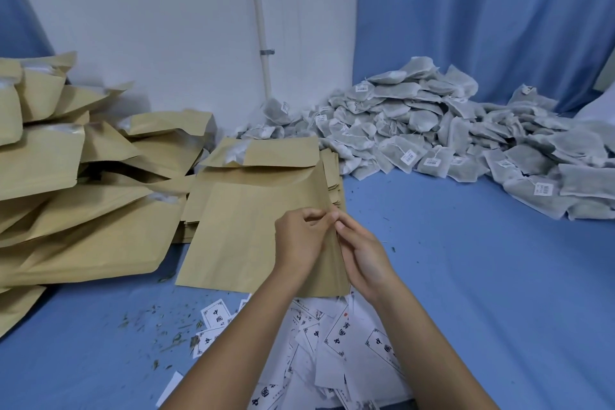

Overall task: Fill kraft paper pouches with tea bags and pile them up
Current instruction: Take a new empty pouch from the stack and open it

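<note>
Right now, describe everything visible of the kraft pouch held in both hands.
The kraft pouch is a plain tan paper rectangle, unprinted, faintly creased, flat and seemingly empty. It lies tilted, its far end resting on a stack of flat pouches, its near edge over the blue cloth and white printed labels. The left hand and the right hand pinch its right edge, fingertips meeting there; whether the mouth is open cannot be told.

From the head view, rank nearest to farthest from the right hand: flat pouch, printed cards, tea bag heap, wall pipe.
1. flat pouch: pinched by the right hand
2. printed cards: just under the wrist
3. tea bag heap: back right
4. wall pipe: farthest, back wall
</note>
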